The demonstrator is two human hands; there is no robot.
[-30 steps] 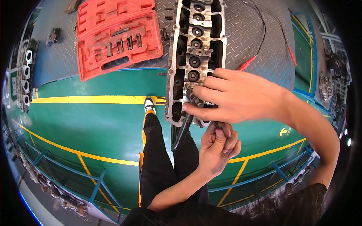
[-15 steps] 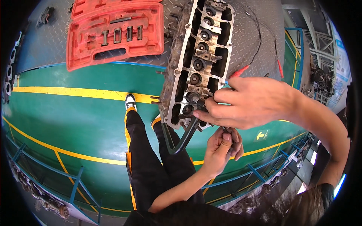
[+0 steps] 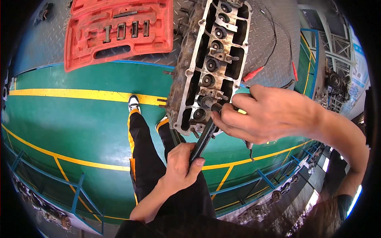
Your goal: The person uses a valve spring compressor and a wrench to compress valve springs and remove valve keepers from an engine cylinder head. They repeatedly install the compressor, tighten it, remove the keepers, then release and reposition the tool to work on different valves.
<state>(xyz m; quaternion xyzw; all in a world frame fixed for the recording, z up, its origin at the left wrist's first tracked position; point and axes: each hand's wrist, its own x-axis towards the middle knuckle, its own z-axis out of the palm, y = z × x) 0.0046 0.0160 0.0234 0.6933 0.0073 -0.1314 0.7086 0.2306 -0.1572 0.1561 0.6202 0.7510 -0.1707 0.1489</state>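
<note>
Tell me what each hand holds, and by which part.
Left hand grips the dark tool by its lower handle; right hand pinches its upper end at the cylinder head.

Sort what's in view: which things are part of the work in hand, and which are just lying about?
In use:
- cylinder head
- black tool, gripped by left hand, steadied by right hand

Lying about:
- red tool case
- red-clipped test leads
</note>
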